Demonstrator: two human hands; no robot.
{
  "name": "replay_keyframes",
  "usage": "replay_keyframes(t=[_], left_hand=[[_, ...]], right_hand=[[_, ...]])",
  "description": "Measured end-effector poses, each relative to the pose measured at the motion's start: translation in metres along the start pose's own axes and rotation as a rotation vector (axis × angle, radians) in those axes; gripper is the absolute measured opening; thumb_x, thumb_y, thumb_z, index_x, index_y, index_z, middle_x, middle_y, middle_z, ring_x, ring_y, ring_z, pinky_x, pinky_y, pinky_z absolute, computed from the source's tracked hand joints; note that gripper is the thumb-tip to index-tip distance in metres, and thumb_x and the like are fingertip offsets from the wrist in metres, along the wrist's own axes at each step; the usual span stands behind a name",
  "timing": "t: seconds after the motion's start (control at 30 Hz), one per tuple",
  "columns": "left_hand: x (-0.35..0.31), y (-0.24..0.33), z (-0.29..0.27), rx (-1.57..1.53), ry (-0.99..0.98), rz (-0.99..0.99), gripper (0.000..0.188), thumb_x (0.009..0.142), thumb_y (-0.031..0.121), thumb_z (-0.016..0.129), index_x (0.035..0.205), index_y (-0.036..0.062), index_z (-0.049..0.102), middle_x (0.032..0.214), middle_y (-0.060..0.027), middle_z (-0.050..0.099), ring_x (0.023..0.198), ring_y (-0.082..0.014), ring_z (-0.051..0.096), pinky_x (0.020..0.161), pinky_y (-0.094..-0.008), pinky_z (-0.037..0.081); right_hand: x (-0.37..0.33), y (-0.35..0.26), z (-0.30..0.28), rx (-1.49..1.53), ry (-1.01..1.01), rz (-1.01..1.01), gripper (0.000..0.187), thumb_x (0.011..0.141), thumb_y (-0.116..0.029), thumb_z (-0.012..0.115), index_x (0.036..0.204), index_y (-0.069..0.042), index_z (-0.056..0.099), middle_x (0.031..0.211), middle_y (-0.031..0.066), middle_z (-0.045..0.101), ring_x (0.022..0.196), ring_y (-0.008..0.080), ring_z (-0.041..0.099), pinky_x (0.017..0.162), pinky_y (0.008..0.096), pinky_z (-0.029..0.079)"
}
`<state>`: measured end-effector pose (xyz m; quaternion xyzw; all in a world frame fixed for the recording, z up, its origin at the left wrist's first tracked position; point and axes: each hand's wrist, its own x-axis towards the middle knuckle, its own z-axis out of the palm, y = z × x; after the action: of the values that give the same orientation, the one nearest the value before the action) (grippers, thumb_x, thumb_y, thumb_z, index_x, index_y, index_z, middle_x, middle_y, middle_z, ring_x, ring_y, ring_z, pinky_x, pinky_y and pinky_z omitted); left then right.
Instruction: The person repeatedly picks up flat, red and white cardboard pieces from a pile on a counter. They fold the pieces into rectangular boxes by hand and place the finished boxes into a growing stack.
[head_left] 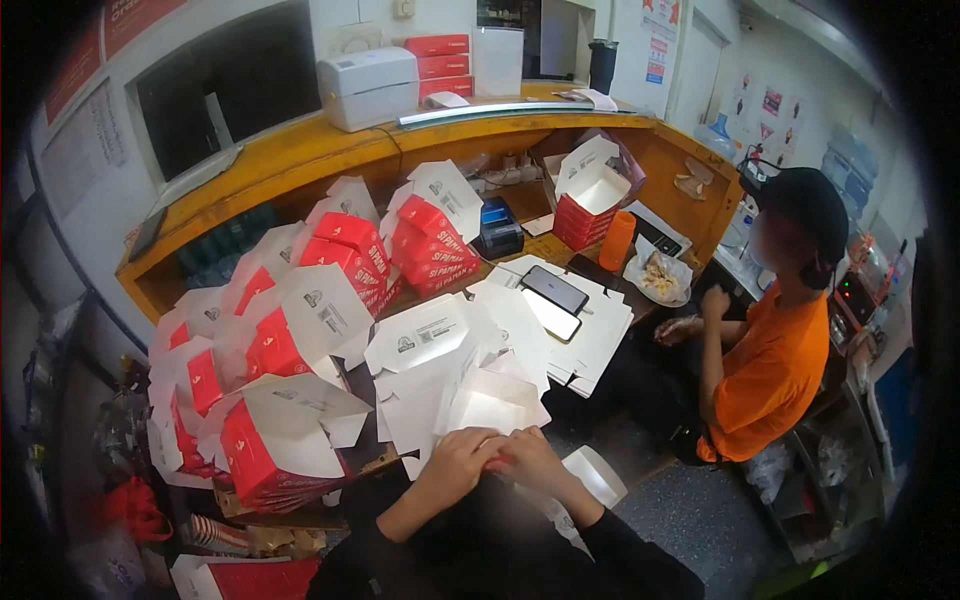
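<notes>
Low in the middle, my left hand [452, 468] and my right hand [540, 466] meet at the near wall of a partly folded takeaway box [490, 402]. Its white inside faces up, and a bit of red outer side shows between my fingers. The fingers of both hands are closed round that wall; some fingertips are hidden. Just beyond the box lie flat white box blanks [425, 335]. More blanks [605, 325] are stacked to the right, with two phones [555, 290] on top. An open white box piece [595, 475] sits beside my right forearm.
Stacks of folded red-and-white boxes [290, 440] crowd the left side. Another stack [585, 220] stands at the back, near an orange cup [618, 240] and wrapped food [658, 275]. A co-worker in an orange shirt [775, 365] sits at the right. A wooden counter [290, 160] curves behind.
</notes>
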<state>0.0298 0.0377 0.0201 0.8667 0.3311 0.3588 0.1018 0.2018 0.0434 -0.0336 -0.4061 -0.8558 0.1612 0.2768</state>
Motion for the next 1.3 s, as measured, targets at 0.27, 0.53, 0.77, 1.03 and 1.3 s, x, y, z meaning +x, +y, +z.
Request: replay_keyframes(t=[0.27, 0.53, 0.77, 1.03, 1.3], left_hand=[[0.029, 0.066, -0.132, -0.803, 0.512, 0.176, 0.020, 0.085, 0.018, 0.051, 0.085, 0.0012, 0.061, 0.098, -0.0161, 0.056, 0.097, -0.0297, 0.052, 0.082, -0.0360, 0.043], [0.006, 0.112, -0.189, -1.188, 0.269, 0.564, 0.028, 0.087, 0.033, 0.045, 0.084, 0.0074, 0.056, 0.091, -0.0078, 0.053, 0.095, -0.0205, 0.051, 0.075, -0.0387, 0.044], [0.000, 0.126, -0.181, -1.160, 0.332, 0.689, 0.026, 0.086, 0.032, 0.046, 0.084, 0.0077, 0.056, 0.092, -0.0081, 0.053, 0.095, -0.0211, 0.051, 0.076, -0.0389, 0.044], [-0.003, 0.137, -0.175, -1.075, 0.349, 0.773, 0.025, 0.085, 0.031, 0.047, 0.085, 0.0079, 0.056, 0.093, -0.0085, 0.053, 0.095, -0.0218, 0.051, 0.076, -0.0390, 0.044], [-0.006, 0.134, -0.179, -1.009, 0.377, 0.830, 0.023, 0.085, 0.030, 0.048, 0.086, 0.0081, 0.056, 0.095, -0.0088, 0.052, 0.096, -0.0224, 0.050, 0.077, -0.0392, 0.043]], right_hand=[[-0.006, -0.009, 0.003, 0.071, 0.058, 0.014, 0.016, 0.074, -0.019, 0.065, 0.083, -0.008, 0.058, 0.078, 0.0047, 0.058, 0.075, 0.0221, 0.053, 0.072, 0.0334, 0.035], [-0.008, -0.016, 0.012, 0.055, -0.031, -0.036, 0.012, 0.074, -0.015, 0.064, 0.082, -0.008, 0.058, 0.082, 0.0026, 0.059, 0.077, 0.0206, 0.053, 0.073, 0.0331, 0.035], [-0.002, -0.017, 0.016, 0.033, -0.053, -0.047, 0.011, 0.074, -0.015, 0.063, 0.081, -0.008, 0.058, 0.080, 0.0037, 0.059, 0.076, 0.0214, 0.054, 0.074, 0.0345, 0.035], [-0.019, -0.010, 0.020, -0.004, -0.027, -0.085, 0.012, 0.074, -0.016, 0.063, 0.081, -0.007, 0.059, 0.081, 0.0045, 0.061, 0.076, 0.0216, 0.055, 0.073, 0.0346, 0.036], [-0.014, -0.010, 0.023, 0.043, -0.046, -0.083, 0.011, 0.075, -0.016, 0.063, 0.081, -0.008, 0.058, 0.082, 0.0041, 0.060, 0.077, 0.0208, 0.055, 0.073, 0.0338, 0.036]])
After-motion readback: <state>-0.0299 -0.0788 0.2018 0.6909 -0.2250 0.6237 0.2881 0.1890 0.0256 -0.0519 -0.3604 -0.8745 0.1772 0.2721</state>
